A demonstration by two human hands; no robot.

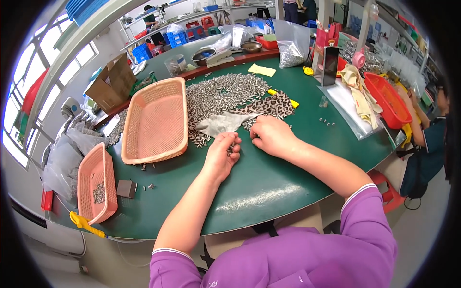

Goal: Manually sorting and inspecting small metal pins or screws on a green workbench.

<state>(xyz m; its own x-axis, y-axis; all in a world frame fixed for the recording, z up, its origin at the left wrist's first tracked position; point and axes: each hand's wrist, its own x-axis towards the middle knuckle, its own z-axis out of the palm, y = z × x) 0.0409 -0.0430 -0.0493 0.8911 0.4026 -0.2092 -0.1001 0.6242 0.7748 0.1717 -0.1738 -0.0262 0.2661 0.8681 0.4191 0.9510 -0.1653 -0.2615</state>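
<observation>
A wide heap of small silvery metal cylinders (225,90) covers the middle of the green table. On its near edge lie a crumpled grey cloth (223,124) and a leopard-print cloth (273,105). My left hand (222,156) is curled closed just in front of the grey cloth, with a few small metal cylinders showing among its fingers. Beside it, my right hand (273,136) has its fingers bent together at the cloth's right end, by the heap's near edge. What those fingertips hold, if anything, is hidden.
A large pink basket (156,120) stands left of the heap. A smaller pink basket (97,185) holds some metal parts. To the right are an upright phone (330,66), clear plastic bags (353,103) and a red basket (386,101). A co-worker (427,139) sits far right.
</observation>
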